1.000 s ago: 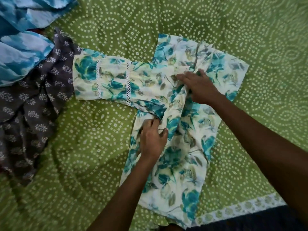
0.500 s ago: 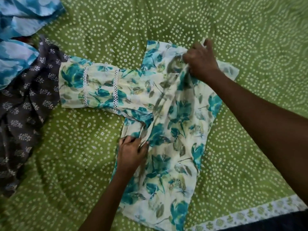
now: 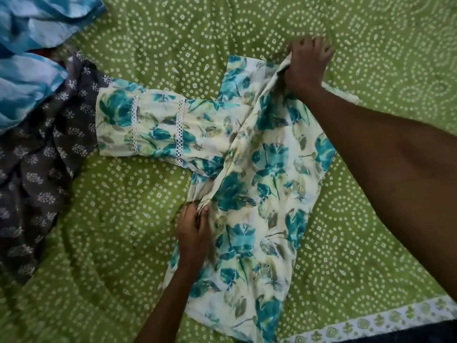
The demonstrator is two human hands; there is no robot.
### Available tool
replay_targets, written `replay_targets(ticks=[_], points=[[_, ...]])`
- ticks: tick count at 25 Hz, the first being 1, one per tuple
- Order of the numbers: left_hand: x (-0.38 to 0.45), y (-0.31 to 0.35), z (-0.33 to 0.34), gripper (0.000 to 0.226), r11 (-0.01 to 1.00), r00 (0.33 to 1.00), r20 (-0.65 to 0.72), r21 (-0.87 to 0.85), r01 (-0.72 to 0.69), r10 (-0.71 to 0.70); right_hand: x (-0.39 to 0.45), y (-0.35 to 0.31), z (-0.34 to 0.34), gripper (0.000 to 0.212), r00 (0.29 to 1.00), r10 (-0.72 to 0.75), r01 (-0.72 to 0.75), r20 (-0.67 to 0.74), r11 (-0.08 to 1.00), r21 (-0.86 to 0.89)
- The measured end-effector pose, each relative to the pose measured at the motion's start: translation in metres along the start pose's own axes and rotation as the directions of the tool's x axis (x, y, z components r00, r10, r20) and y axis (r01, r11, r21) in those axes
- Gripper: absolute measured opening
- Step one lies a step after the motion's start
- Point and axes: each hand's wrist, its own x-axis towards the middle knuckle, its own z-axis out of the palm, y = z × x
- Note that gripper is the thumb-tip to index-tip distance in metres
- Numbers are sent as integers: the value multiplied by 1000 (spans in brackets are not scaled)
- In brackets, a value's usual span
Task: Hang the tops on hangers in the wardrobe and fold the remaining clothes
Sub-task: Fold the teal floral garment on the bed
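A cream top with teal flowers [image 3: 267, 184] lies on the green dotted bedspread [image 3: 371, 243], its body folded lengthwise. One sleeve with two white lace bands [image 3: 148, 125] stretches out to the left. My left hand [image 3: 194, 231] pinches a bunch of the fabric at the side seam below the armpit. My right hand [image 3: 305, 65] grips the folded edge at the top's shoulder end, fingers spread past it onto the bedspread.
A grey garment with small white sprigs [image 3: 37, 157] lies at the left, under the sleeve's cuff. Blue and white cloth [image 3: 27, 58] is piled in the upper left corner. The bedspread's white patterned border [image 3: 395, 320] runs along the lower right.
My right hand has slid up from the middle of the top to its shoulder end, drawing the folded edge along. My left hand keeps its pinch at the side seam.
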Motion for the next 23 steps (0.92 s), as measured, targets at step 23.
replay_targets(ticks=[23], points=[[38, 40, -7, 21, 969, 1000, -12, 245, 0, 3, -223, 25, 74, 6, 838, 521, -389, 165, 356, 849]])
